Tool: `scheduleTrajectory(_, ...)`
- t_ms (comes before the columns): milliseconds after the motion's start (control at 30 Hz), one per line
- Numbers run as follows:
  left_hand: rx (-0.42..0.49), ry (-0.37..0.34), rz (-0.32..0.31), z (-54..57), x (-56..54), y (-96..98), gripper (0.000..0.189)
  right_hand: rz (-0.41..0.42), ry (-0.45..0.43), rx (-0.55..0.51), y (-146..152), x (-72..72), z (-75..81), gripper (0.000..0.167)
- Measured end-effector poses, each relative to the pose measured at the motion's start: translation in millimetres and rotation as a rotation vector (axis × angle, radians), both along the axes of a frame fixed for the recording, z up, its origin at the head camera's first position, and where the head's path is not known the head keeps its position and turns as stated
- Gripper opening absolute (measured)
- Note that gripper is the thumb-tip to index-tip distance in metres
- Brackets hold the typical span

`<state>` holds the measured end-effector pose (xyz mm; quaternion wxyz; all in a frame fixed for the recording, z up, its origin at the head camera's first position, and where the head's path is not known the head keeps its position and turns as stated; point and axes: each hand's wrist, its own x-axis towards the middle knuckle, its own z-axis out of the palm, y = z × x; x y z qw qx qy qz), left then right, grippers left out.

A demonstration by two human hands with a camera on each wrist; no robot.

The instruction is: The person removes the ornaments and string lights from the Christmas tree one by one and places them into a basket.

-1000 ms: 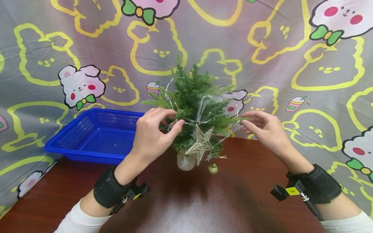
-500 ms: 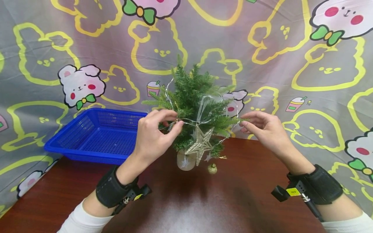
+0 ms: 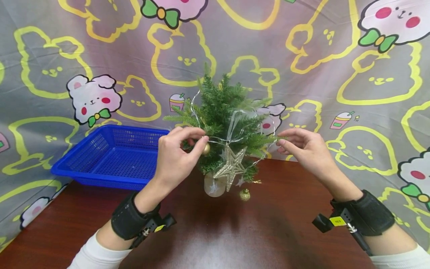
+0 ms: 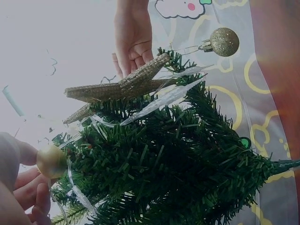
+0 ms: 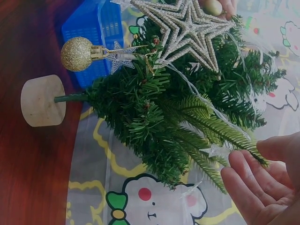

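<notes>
A small Christmas tree [image 3: 221,97] stands mid-table on a round pale wooden base [image 5: 43,101]. My left hand [image 3: 178,153] is at its left side, pinching a smooth gold bauble [image 4: 51,161] between thumb and fingers. At the right side, my right hand [image 3: 304,147] holds the tip of a light green branch [image 5: 234,136] between thumb and fingers, beside a small clear star light [image 5: 218,151]. A large glittery gold star [image 3: 231,168] hangs in front. Below it hangs a glittery gold bauble [image 3: 245,194]. A clear light string [image 3: 218,140] runs across the branches.
A blue plastic basket [image 3: 100,175] stands left of the tree, partly behind my left hand. The brown wooden table [image 3: 208,235] extends toward me. A grey cartoon-print cloth [image 3: 134,56] hangs behind the table.
My left thumb and forefinger have drawn closer together, and the smooth gold bauble now shows below the thumb tip. The right hand and tree have barely moved.
</notes>
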<state>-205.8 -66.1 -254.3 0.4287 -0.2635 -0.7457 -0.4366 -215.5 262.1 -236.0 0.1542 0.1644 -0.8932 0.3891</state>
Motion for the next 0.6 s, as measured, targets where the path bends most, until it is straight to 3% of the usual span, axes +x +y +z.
scheduleTrajectory(600, 0.04, 0.027, 0.039, 7.3, -0.7, 2.7, 0.008, 0.004, 0.0, -0.008, -1.6, 2.7, 1.9, 0.027)
